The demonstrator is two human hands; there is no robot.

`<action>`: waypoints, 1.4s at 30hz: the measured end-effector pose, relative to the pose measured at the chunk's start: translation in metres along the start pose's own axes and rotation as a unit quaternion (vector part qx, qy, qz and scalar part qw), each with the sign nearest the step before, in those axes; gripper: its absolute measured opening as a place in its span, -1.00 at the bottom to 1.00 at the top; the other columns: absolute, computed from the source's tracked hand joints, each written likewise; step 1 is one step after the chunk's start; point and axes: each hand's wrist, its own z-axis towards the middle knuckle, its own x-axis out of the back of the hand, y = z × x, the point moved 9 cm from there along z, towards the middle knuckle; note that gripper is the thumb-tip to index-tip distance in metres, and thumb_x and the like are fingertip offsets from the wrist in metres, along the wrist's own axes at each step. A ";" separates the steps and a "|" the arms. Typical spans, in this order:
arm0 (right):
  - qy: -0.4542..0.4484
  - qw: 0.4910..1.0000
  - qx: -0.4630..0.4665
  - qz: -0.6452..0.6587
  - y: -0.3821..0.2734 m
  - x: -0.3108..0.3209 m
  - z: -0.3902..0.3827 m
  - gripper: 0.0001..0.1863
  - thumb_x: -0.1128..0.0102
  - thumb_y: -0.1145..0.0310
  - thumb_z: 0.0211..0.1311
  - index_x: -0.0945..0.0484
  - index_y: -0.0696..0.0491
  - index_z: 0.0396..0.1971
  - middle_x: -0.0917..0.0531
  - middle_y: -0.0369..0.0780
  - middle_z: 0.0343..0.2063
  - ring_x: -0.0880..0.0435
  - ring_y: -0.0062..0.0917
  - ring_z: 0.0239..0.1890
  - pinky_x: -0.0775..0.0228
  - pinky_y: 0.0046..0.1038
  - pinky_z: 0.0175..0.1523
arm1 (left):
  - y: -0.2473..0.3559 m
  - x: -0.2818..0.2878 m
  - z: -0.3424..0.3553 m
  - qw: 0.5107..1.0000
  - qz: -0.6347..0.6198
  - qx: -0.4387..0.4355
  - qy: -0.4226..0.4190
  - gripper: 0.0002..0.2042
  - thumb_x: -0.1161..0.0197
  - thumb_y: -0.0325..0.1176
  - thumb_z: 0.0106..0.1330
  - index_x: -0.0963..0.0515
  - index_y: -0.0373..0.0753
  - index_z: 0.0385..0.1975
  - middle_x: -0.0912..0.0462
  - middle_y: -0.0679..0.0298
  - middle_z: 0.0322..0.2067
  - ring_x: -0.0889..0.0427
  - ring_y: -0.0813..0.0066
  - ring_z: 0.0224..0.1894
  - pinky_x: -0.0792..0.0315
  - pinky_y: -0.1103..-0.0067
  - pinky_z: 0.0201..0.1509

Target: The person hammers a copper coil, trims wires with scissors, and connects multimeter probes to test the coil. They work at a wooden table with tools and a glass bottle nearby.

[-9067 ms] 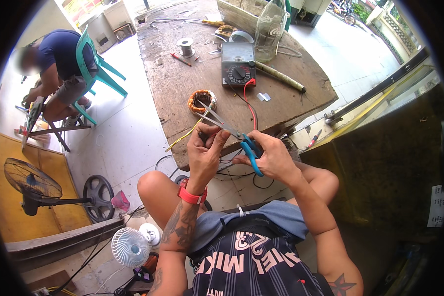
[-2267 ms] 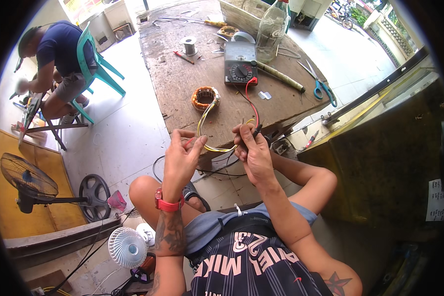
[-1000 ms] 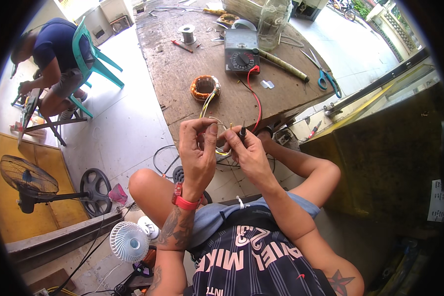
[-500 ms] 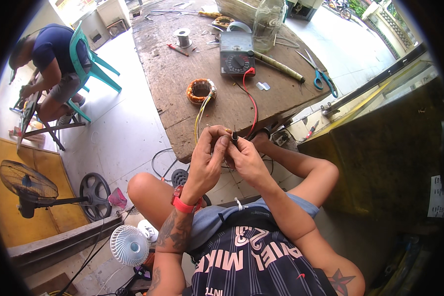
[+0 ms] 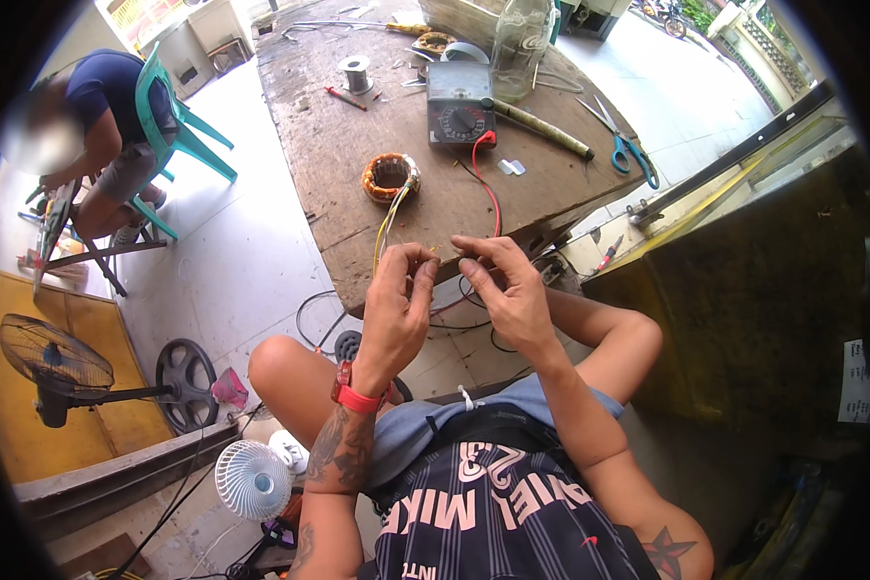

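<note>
My left hand pinches the ends of the thin yellow and white lead wires at the table's near edge. Those wires run down from a copper-wound ring coil, which lies on the wooden table. Just to the right, my right hand is raised with thumb and forefinger apart. A small dark patch shows between those fingers, too small to name. Beyond my hands stands an analog multimeter. Its red test lead runs down behind my right hand.
On the wooden table are a solder spool, a red probe, a glass bottle, a rolled tube and blue-handled scissors. Two fans stand left. Farther left, a person sits on a green chair.
My hands have moved apart, the right one shifting rightward with its fingers loosened. The black probe it held no longer shows clearly. My left hand stays at the wire ends.
</note>
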 end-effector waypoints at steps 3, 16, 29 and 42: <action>-0.021 0.997 -0.043 0.058 0.009 -0.010 0.000 -0.72 -0.27 0.46 0.43 -0.68 0.09 0.10 -0.65 -0.26 -0.10 -0.60 -0.63 -0.16 -0.49 -0.56 -0.04 | 0.000 -0.003 0.000 1.000 0.000 -0.013 -0.005 -0.87 -0.17 -0.48 0.51 -0.50 -0.38 -0.07 -0.55 0.11 -0.23 -0.60 0.34 -0.28 -0.49 0.47 -0.16; 0.007 0.999 -0.041 0.035 0.013 -0.013 0.005 -0.80 -0.25 0.39 0.45 -0.73 0.10 -0.04 -0.67 -0.19 -0.17 -0.66 -0.44 -0.10 -0.50 -0.42 0.01 | -0.005 -0.007 0.001 0.999 0.015 -0.023 -0.025 -0.87 -0.18 -0.46 0.50 -0.49 -0.38 -0.07 -0.55 0.09 -0.22 -0.60 0.29 -0.25 -0.48 0.46 -0.16; 0.001 0.998 -0.053 0.029 0.016 -0.014 0.005 -0.79 -0.25 0.38 0.45 -0.72 0.11 -0.04 -0.66 -0.20 -0.15 -0.66 -0.45 -0.10 -0.49 -0.43 0.01 | -0.013 -0.009 0.001 0.999 0.014 0.000 -0.029 -0.85 -0.19 -0.46 0.50 -0.50 -0.39 -0.07 -0.57 0.08 -0.22 -0.61 0.29 -0.25 -0.49 0.45 -0.16; -0.001 0.998 -0.054 0.031 0.017 -0.015 0.005 -0.79 -0.23 0.39 0.46 -0.71 0.12 -0.03 -0.66 -0.19 -0.15 -0.66 -0.45 -0.10 -0.50 -0.43 0.01 | -0.010 -0.008 0.001 0.999 0.013 -0.009 -0.032 -0.84 -0.19 -0.45 0.51 -0.50 -0.39 -0.05 -0.58 0.06 -0.20 -0.66 0.25 -0.19 -0.52 0.44 -0.10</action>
